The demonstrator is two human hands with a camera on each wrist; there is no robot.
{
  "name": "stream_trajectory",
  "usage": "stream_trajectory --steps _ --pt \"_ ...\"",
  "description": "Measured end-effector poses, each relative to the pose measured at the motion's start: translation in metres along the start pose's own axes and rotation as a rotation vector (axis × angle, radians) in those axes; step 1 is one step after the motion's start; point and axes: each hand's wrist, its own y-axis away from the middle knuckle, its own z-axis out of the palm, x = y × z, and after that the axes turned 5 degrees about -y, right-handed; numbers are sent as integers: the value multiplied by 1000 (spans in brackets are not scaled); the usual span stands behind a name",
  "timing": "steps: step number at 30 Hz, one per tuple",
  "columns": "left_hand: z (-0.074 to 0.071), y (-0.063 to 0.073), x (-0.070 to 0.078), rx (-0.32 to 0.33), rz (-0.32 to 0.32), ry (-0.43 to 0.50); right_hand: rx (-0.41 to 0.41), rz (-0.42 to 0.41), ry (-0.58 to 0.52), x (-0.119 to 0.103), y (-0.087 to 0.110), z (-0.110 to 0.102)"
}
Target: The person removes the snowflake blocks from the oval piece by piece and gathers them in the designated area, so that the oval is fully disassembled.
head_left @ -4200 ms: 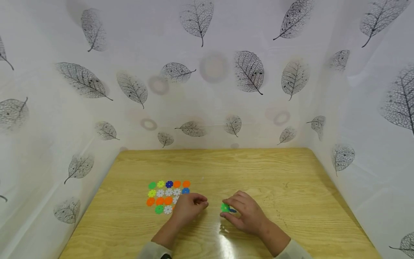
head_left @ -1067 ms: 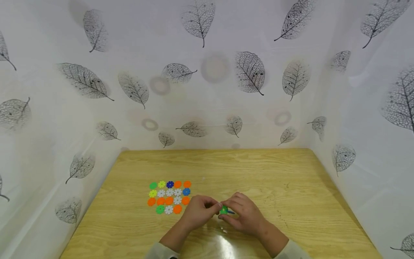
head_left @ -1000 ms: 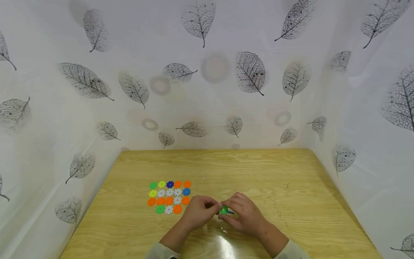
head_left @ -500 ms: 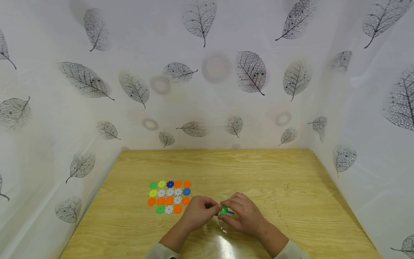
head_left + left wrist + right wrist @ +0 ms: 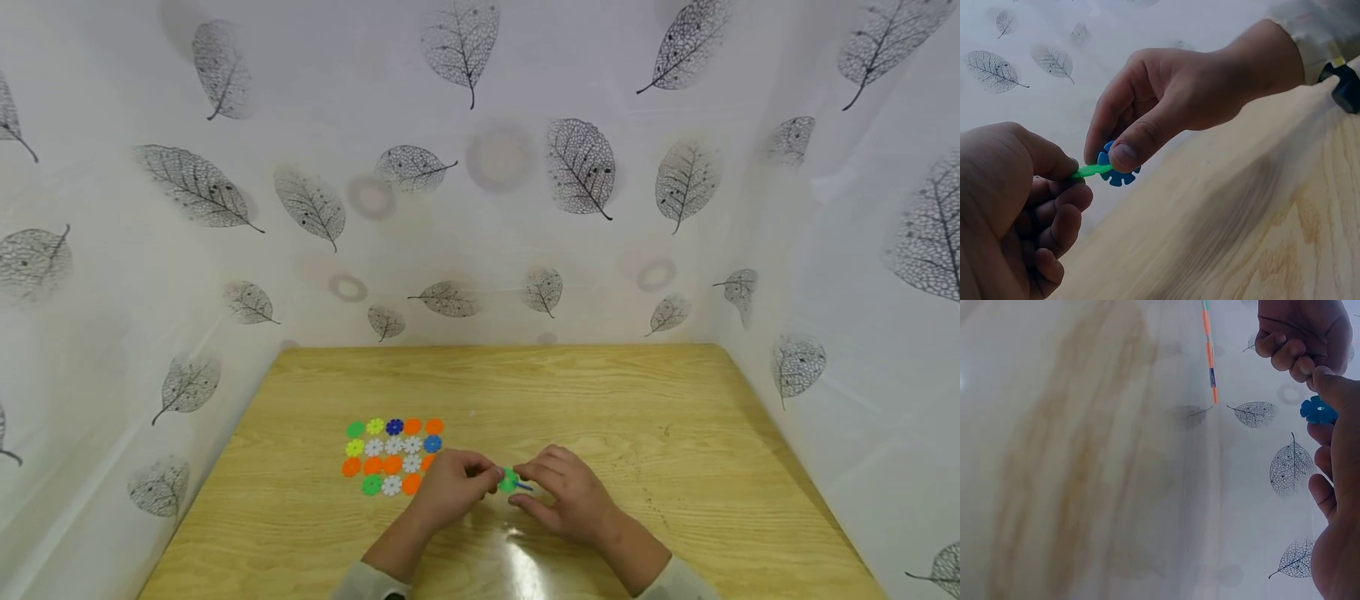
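Note:
A green interlocking disc [image 5: 508, 480] is slotted crosswise with a blue interlocking disc [image 5: 1119, 173], both notched like small flowers. My left hand [image 5: 450, 490] pinches the green disc's edge between thumb and index finger, its other fingers curled below in the left wrist view. My right hand [image 5: 573, 496] has thumb and fingers about the blue disc, the thumb overlapping it in the left wrist view. The joined pair is between the two hands, over the middle of the table. In the right wrist view the blue disc [image 5: 1318, 411] shows between the right thumb and fingers.
Rows of flat discs lie left of the hands: orange discs [image 5: 352, 467], white discs [image 5: 373, 448], a dark blue disc [image 5: 394, 427], and green and yellow ones. The wooden table [image 5: 600, 383] is enclosed by a leaf-patterned white curtain [image 5: 465, 233].
My left hand came rightward to the green disc in the right hand. Since half a second ago it has shifted slightly left with the green disc, and more of the joined pair shows.

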Motion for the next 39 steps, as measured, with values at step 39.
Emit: stream_trajectory --steps 39 --pt "-11 11 -7 17 10 64 10 -86 50 0 -5 4"
